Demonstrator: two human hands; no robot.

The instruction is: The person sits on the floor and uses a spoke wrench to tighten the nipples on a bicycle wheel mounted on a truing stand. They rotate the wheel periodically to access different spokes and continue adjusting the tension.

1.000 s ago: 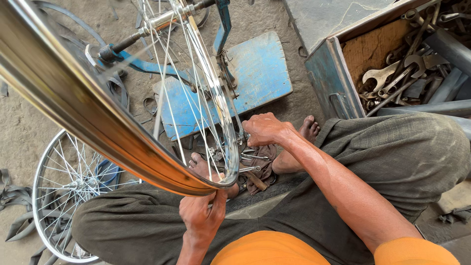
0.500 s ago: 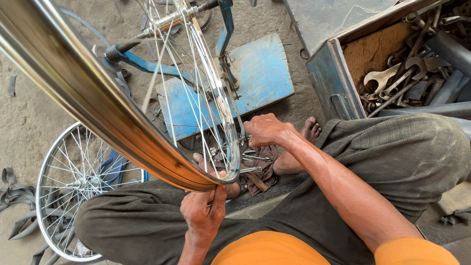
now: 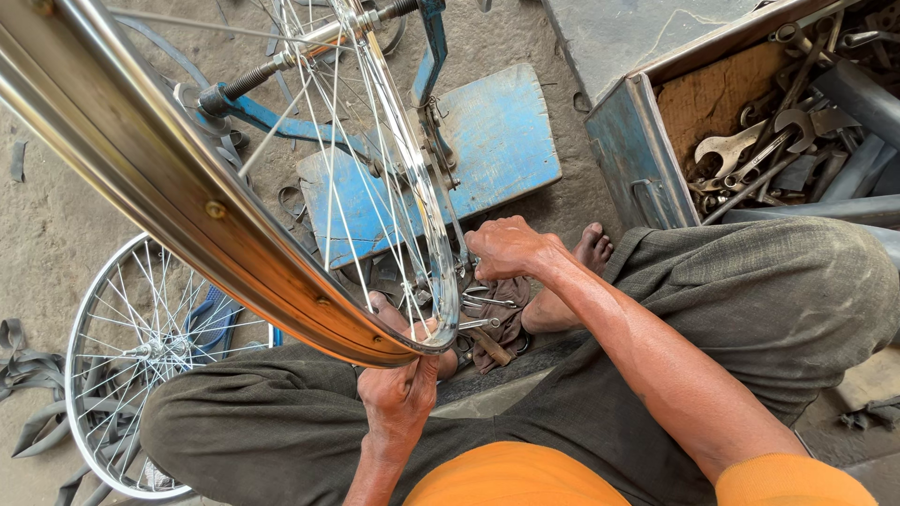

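A shiny spoked bicycle wheel rim [image 3: 197, 201] stands in a blue truing stand [image 3: 441, 159] in front of me, filling the upper left of the head view. My left hand [image 3: 398, 394] grips the rim's lowest part from below, thumb on the metal. My right hand [image 3: 506, 248] is closed against the rim's right side near the spokes; whatever small thing it pinches is hidden by the fingers. Just below it, several small hand tools [image 3: 483, 323] lie on a dark rag between my bare feet.
A second spoked wheel [image 3: 141, 347] lies flat on the dirt at lower left, beside strips of black rubber [image 3: 28, 375]. An open metal toolbox [image 3: 647, 141] with several spanners stands at upper right. My crossed legs in grey trousers fill the foreground.
The view has shifted slightly; the rim has turned a little in the stand. Both hands stay at the same places on the rim.
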